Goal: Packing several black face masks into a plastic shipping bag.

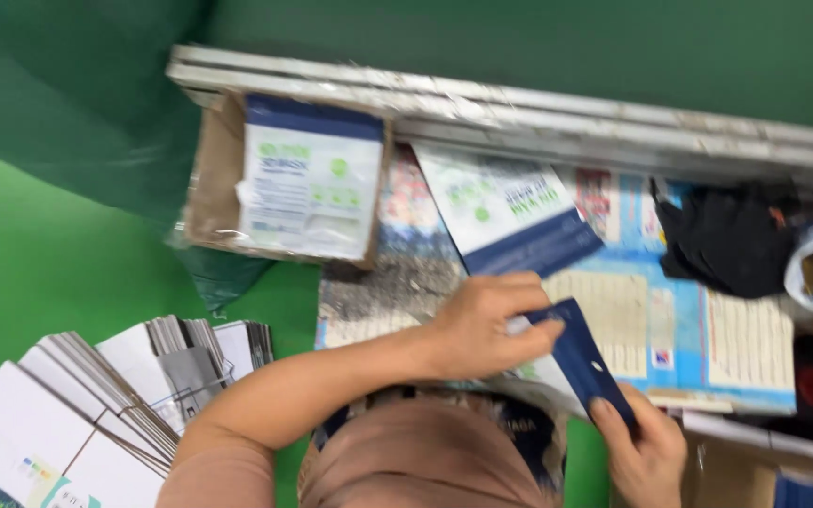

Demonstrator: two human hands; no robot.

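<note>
Green floor | left hand [486, 325], right hand [646, 452] both pinch glossy flat pouch [576, 362]

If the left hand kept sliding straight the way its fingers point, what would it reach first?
The left hand points right, across the pouch it holds. It would probably meet that pouch's dark blue end first, where the right hand grips it; depth is unclear.

Two hands on a dark-blue-edged pouch above a printed mat

The left hand [486, 325] presses the white pouch [571, 362] near its blue end; the right hand [646, 447] pinches that end from below; another pouch [510, 212] lies beyond; a cardboard box [209, 179] holds more; flat cartons [96, 404] fan out at left; black cloth [726, 240] at right.
</note>
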